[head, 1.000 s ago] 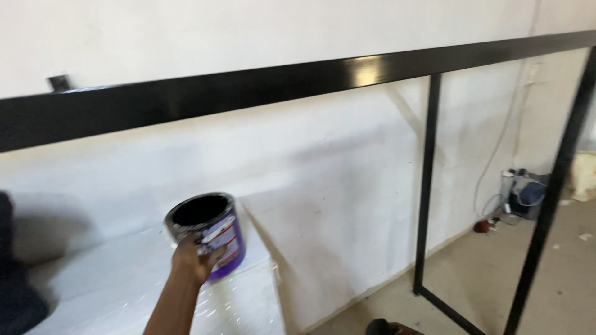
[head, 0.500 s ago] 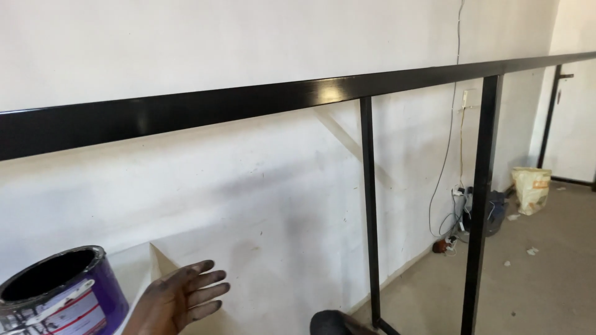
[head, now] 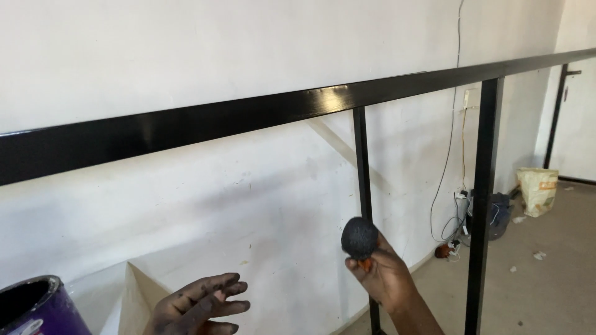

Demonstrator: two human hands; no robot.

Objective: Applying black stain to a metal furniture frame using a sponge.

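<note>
My right hand point(head: 388, 276) grips a black sponge point(head: 359, 237). My left hand point(head: 195, 307), open, is at nine o'clock, near the paint can point(head: 37, 307).

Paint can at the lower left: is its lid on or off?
Off. The purple paint can shows an open round mouth with a dark inside and no lid on it. How full it is cannot be told.

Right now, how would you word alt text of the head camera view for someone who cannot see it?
A person's right hand holds a round black sponge before a glossy black metal frame set along a white wall. The paint-stained left hand is spread open near a purple paint can at lower left.
</note>
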